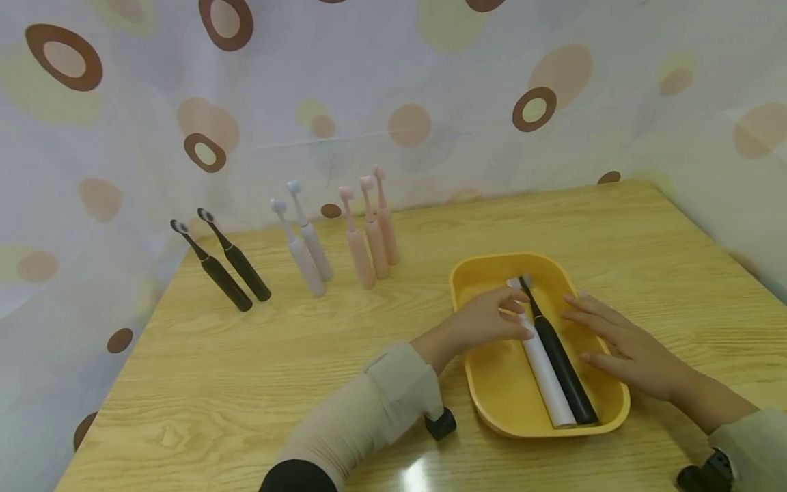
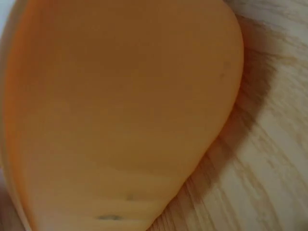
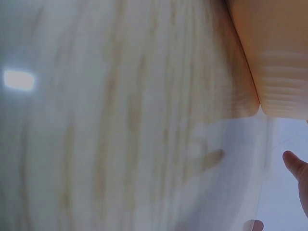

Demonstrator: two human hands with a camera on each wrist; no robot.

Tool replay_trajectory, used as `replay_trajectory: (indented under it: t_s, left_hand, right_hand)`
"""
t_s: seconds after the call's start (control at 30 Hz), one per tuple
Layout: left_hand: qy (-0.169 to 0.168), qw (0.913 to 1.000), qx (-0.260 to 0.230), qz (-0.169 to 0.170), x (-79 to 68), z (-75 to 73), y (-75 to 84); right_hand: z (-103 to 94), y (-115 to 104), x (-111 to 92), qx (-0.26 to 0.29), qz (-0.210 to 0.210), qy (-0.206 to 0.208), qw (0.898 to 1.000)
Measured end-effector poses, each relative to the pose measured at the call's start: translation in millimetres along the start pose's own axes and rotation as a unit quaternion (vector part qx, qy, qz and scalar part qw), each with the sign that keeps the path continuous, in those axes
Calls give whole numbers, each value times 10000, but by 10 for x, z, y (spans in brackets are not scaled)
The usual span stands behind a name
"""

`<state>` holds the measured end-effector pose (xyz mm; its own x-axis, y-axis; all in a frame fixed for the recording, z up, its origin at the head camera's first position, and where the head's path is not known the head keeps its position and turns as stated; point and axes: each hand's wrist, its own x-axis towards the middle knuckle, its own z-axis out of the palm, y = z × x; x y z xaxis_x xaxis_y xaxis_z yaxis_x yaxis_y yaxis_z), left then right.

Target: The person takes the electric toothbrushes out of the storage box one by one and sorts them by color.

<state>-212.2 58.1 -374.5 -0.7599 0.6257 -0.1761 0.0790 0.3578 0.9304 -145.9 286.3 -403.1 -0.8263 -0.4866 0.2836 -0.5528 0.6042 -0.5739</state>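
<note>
In the head view, a white electric toothbrush (image 1: 547,379) and a black electric toothbrush (image 1: 562,369) lie side by side in a yellow tray (image 1: 492,403), heads toward the far end. My left hand (image 1: 482,321) reaches over the tray's left rim, with loosely bent fingers and thumb spread apart beside the white toothbrush's neck. My right hand (image 1: 630,345) is over the right rim, fingers extended toward the black toothbrush and apart from it. The left wrist view is filled mostly by the tray's outer wall (image 2: 120,106). Fingertips (image 3: 296,163) show at the right wrist view's edge.
Toothbrushes stand upright at the back left of the wooden table (image 1: 246,383): two black ones (image 1: 227,283), two white ones (image 1: 305,266) and three pink ones (image 1: 361,260). A patterned cloth (image 1: 369,82) hangs behind the table.
</note>
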Motion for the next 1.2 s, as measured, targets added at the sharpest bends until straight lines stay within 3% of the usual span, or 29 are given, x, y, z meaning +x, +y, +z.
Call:
replay_trajectory:
  t_s: [0.13,0.4,0.53,0.63,0.77,0.97,1.2]
  left_hand:
    - [87,9967,729,-340,92,53,-3]
    - [-173,9864,1378,-876,190,118,-17]
    - [-440,9757,1918,-961,226,141,-18]
    - [-647,9622,2422,-1064,252,160,-23]
    - [-719,9508,2793,-1133,276,191,-36]
    - [-550,9485,2940,-1045,267,234,-37]
    - [-269,9567,2725,-984,235,231,-21]
  right_hand:
    - [-9,7,0,44,28,-29,10000]
    - [9,6,-2,-79,-15,-6,10000]
    - [2,4,4,-127,-111,10,9999]
    - [0,12,9,-177,-183,21,9997]
    - [-1,29,6,-224,-253,41,9994]
    - [-1,34,2,-231,-299,77,9993]
    - [3,31,9,-205,-307,72,9993]
